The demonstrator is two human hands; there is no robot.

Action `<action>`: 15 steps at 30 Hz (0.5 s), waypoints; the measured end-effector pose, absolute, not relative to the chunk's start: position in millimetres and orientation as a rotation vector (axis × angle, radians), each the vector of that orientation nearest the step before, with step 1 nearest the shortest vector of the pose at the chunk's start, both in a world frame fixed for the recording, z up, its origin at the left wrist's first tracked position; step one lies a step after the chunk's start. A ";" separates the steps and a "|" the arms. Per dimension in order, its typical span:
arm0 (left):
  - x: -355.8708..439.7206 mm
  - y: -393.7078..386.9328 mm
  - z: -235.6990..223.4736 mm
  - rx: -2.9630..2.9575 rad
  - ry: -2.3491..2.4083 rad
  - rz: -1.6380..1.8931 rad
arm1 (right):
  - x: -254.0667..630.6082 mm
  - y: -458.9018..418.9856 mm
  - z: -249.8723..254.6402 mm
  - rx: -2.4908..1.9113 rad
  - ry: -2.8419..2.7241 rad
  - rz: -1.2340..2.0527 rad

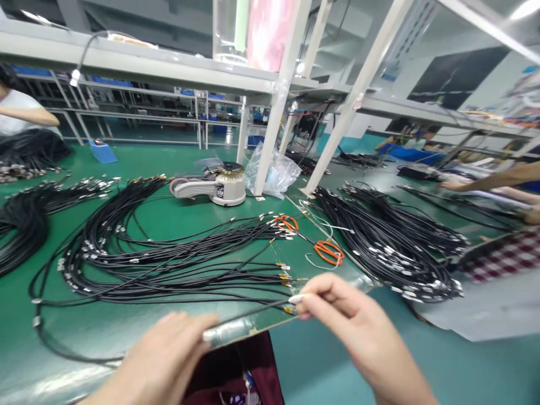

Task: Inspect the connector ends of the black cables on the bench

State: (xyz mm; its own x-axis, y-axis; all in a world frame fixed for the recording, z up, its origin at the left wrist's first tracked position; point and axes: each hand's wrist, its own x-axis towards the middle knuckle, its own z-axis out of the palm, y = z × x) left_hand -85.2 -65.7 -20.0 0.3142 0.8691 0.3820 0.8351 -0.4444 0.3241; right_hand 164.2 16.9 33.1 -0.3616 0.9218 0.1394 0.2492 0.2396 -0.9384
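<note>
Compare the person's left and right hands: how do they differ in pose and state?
The right hand pinches the white end of a black cable between thumb and finger; the left hand meets that cable farther along, its grip unclear. The left hand shows its back, fingers close together, while the right hand shows its thumb side. The left hand looks blurred, the right hand sharper. Both are bare, at the near edge of the green table.

Looked like a cable workshop on a factory floor. Had a green table [177,156] strewn with bundled black cables [202,239], a grey tabletop machine [230,190], white metal shelving [139,63] overhead, long racks [139,115] behind and other people [25,109] nearby.
</note>
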 end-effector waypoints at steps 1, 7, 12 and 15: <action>-107.0 -71.5 -22.9 2.505 1.741 0.803 | 163.1 28.5 38.7 -1.034 -1.727 1.128; -222.4 -79.9 -22.2 2.457 2.148 0.754 | 126.2 121.7 69.1 -0.834 -1.446 1.136; -239.5 -34.3 -0.7 2.283 2.185 0.671 | 99.6 188.2 62.7 -1.021 -1.417 1.092; -240.0 -2.7 -5.5 2.296 2.063 0.542 | 99.2 208.7 37.0 -1.242 -1.542 0.997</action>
State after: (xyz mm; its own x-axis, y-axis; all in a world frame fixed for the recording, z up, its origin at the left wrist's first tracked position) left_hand -240.0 -2.7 -5.5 0.0734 0.9659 0.2484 0.9632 -0.1333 0.2334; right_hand 99.2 208.7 37.0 -0.0992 0.9834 0.1519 0.2647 0.1732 -0.9486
